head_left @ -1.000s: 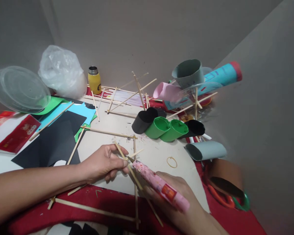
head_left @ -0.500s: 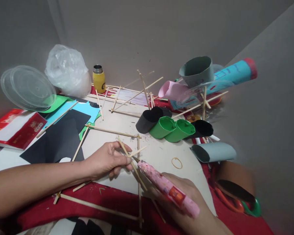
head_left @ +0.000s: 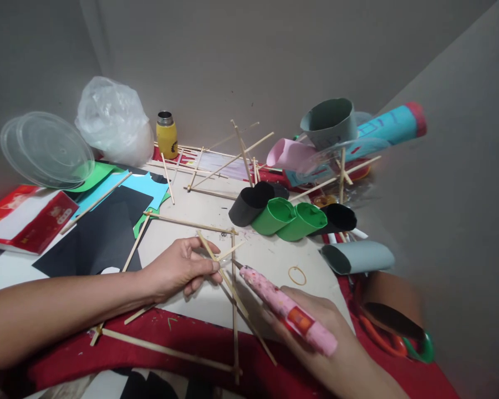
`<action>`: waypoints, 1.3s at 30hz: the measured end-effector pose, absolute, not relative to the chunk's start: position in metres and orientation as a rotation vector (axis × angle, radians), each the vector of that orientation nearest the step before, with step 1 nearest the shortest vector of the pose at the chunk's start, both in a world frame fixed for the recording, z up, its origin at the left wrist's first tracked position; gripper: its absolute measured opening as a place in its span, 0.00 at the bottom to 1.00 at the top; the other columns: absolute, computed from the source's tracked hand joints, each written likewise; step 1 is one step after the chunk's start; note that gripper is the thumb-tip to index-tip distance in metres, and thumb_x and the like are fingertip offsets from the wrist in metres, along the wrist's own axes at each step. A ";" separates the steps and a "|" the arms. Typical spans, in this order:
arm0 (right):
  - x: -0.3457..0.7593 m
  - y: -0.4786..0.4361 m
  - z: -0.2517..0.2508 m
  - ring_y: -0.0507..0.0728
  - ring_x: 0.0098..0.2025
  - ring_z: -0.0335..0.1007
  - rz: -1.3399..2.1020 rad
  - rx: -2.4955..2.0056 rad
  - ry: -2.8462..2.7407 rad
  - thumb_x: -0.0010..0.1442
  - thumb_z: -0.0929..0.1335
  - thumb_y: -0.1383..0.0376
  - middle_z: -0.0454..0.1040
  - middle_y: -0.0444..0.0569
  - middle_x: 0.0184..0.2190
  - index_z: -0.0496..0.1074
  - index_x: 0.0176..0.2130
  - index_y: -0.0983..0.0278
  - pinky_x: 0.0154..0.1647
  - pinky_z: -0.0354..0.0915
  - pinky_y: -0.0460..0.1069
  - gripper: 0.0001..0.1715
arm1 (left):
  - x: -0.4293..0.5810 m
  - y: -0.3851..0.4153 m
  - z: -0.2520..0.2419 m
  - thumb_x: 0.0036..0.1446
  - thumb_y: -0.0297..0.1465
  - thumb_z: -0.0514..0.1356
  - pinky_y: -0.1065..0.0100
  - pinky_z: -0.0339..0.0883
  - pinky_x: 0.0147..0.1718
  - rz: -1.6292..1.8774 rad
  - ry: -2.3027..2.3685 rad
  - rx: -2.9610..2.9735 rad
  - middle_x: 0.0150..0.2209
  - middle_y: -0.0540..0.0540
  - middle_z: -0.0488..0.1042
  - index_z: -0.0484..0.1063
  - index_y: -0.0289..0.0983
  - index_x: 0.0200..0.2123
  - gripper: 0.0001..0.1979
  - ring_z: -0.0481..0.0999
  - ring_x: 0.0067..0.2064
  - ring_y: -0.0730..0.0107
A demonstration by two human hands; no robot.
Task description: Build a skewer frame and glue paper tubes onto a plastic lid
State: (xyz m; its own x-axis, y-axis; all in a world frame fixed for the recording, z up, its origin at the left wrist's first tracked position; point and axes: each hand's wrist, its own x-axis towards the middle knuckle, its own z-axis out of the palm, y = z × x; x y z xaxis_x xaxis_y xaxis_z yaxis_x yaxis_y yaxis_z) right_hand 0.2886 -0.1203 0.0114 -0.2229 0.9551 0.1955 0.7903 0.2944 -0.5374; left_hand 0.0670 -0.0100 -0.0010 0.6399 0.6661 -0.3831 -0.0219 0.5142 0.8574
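My left hand [head_left: 178, 271] pinches a thin wooden stick [head_left: 222, 277] where it crosses other sticks of a flat stick frame [head_left: 233, 310] on the pale board [head_left: 270, 260]. My right hand [head_left: 328, 338] grips a pink glue gun [head_left: 286, 310]. Its metal nozzle points at the stick joint, a short way to the right of my left fingertips. Both hands are closed.
Black and green paper tubes [head_left: 291, 219] lie behind the joint, a grey tube [head_left: 357, 257] and a rubber band [head_left: 297, 275] to the right. Orange scissors [head_left: 395, 343] lie at the right. Black and blue paper sheets [head_left: 103, 227], clear lids [head_left: 45, 149], a plastic bag [head_left: 114, 119] and a yellow bottle [head_left: 166, 136] sit left and back.
The glue gun's nozzle has drawn back slightly to the right from the stick joint. My left hand keeps its pinch on the stick. The view shifted a little.
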 end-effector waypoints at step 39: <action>0.258 -0.115 -0.005 0.50 0.25 0.70 0.598 -1.474 -1.953 0.67 0.62 0.66 0.76 0.43 0.28 0.71 0.41 0.61 0.27 0.63 0.42 0.09 | 0.068 -0.021 0.016 0.45 0.30 0.60 0.75 0.56 0.15 0.426 0.756 0.966 0.12 0.54 0.65 0.69 0.33 0.31 0.08 0.57 0.12 0.80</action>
State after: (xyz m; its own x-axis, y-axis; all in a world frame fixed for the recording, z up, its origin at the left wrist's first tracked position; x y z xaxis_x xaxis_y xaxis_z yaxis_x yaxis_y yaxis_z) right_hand 0.2578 -0.1154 -0.0049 -0.1919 0.9607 0.2004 0.6840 0.2774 -0.6747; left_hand 0.0681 -0.0207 0.0162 0.6733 0.6326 -0.3827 0.0009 0.5169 0.8560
